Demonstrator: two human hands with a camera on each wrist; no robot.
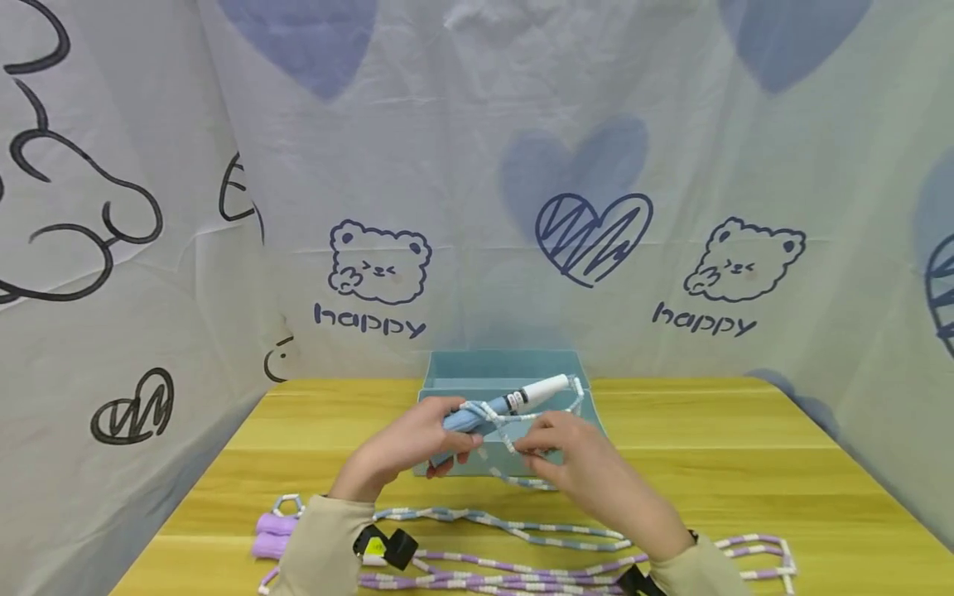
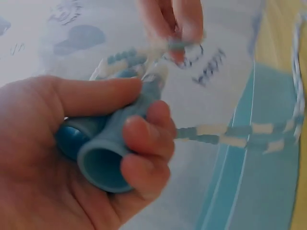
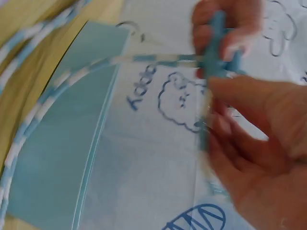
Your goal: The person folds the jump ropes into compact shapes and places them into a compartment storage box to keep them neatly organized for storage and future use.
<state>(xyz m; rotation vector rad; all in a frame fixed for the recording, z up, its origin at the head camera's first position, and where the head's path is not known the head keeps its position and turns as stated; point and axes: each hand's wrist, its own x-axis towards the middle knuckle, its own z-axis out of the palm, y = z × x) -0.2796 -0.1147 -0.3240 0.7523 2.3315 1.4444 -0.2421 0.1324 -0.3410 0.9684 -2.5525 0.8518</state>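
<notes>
My left hand (image 1: 417, 434) grips the two blue handles (image 2: 146, 98) of a jump rope together, their hollow ends facing the camera in the left wrist view. In the head view the handles tilt up to the right, with a white end on one. Blue-and-white beaded rope (image 1: 547, 414) passes across the handles and loops off their far end. With thumb and fingers, my right hand (image 1: 574, 447) pinches part of that rope beside the handles. More of the rope hangs below and lies on the table. Both hands are in front of a light blue box (image 1: 440, 368).
A second jump rope with purple handles (image 1: 272, 536) lies at the table's front left. Its purple-and-white beaded rope (image 1: 522, 568) stretches right along the front, partly behind the forearms. Cloth printed with bears and hearts (image 1: 484, 273) hangs behind the wooden table (image 1: 693, 447).
</notes>
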